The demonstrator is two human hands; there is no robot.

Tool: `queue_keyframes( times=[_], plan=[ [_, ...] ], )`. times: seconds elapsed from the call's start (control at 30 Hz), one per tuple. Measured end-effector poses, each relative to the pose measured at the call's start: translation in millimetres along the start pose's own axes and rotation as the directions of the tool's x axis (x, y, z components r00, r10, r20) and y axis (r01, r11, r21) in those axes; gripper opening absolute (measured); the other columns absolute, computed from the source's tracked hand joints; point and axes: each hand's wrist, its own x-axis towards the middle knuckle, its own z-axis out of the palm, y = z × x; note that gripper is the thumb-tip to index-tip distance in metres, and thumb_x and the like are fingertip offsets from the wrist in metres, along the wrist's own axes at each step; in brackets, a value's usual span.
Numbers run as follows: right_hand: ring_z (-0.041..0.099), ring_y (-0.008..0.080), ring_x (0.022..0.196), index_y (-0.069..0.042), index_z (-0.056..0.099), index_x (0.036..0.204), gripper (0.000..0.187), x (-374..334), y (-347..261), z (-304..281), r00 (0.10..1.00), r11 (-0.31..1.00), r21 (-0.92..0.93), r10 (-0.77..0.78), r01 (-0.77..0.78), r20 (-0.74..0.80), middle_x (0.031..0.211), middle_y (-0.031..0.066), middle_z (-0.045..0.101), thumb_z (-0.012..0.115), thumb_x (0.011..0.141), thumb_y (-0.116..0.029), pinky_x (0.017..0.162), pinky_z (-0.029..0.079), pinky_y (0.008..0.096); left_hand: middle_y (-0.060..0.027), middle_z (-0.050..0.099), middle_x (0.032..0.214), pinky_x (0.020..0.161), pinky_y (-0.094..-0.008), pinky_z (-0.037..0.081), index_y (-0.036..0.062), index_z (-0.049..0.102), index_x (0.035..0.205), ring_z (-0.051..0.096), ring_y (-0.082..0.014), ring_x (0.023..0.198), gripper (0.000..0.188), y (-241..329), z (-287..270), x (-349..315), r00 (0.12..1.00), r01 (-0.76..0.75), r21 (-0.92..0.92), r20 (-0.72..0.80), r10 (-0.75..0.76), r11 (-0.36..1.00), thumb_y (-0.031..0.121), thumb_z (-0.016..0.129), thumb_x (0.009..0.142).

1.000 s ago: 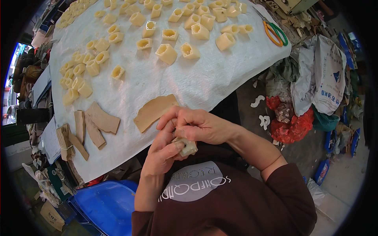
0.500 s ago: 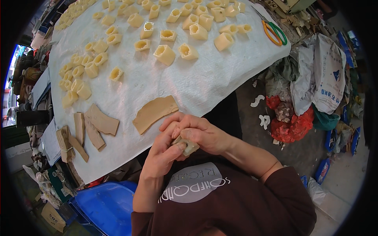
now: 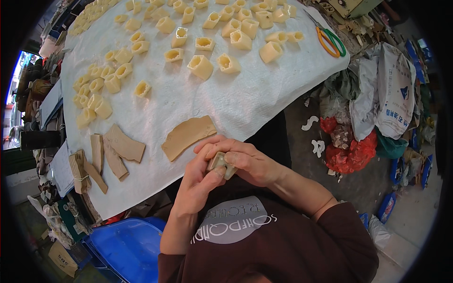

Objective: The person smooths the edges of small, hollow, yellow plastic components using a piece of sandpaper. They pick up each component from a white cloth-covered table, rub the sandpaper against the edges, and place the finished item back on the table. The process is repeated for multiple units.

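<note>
Close to my chest, by the near edge of the white sheet, both hands are closed round a small greenish-grey, blocky piece (image 3: pixel 221 162). A pale rim shows on its upper face. My left hand (image 3: pixel 197 174) grips it from the left, thumb pressed against its near side. My right hand (image 3: pixel 252 162) wraps over the far and right sides, with its thumb on the edge. Fingers hide much of the piece, so its exact kind cannot be told. Just beyond my hands lies a curved tan flat piece (image 3: pixel 188 137).
Many hollow cream-yellow blocks (image 3: pixel 200 67) stand across the white sheet (image 3: pixel 170 104). More tan strips (image 3: pixel 123 144) lie at left. Orange-and-green-handled scissors (image 3: pixel 331 41) rest at the far right. A blue plastic chair (image 3: pixel 125 247) is at lower left; red bags (image 3: pixel 351 151) are at right.
The grey piece has been turned in my hands, so its rimmed upper face now shows more. My fingers have shifted slightly round it. The whole view has moved a little.
</note>
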Motion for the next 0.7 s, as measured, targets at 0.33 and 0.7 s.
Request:
queue_keyframes(
  times=[0.33, 0.7],
  plan=[
    [0.042, 0.0196, 0.111, -0.001, 0.05, 0.115, 0.036, 10.6, -3.4, 3.4, 0.989, 0.952, -0.266, -0.149, 0.149, 0.019, 0.123, 0.01, 0.041, 0.035, 0.093, -0.025, 0.095, 0.033, 0.0321, -0.0043, 0.051, 0.094, 0.059, -0.0249, 0.041, 0.0018, 0.046, 0.112, 0.05, -0.0119, 0.079, 0.035, 1.7, 19.8, 4.6, 0.977, -0.088, -0.161, -0.209, 0.053, 0.983, 0.03, 0.041, 0.09],
    [0.046, 0.0176, 0.106, -0.002, 0.05, 0.113, 0.036, 14.6, 9.5, 14.2, 0.909, 0.758, -0.549, -0.417, 0.352, 0.007, 0.119, 0.0093, 0.046, 0.034, 0.093, -0.028, 0.076, 0.047, 0.0262, -0.0065, 0.052, 0.096, 0.064, -0.0266, 0.043, 0.0016, 0.041, 0.119, 0.051, -0.0142, 0.083, 0.044, -12.5, 30.7, 3.1, 0.893, -0.284, -0.014, -0.367, 0.26, 0.959, 0.036, 0.035, 0.092]
  ],
)
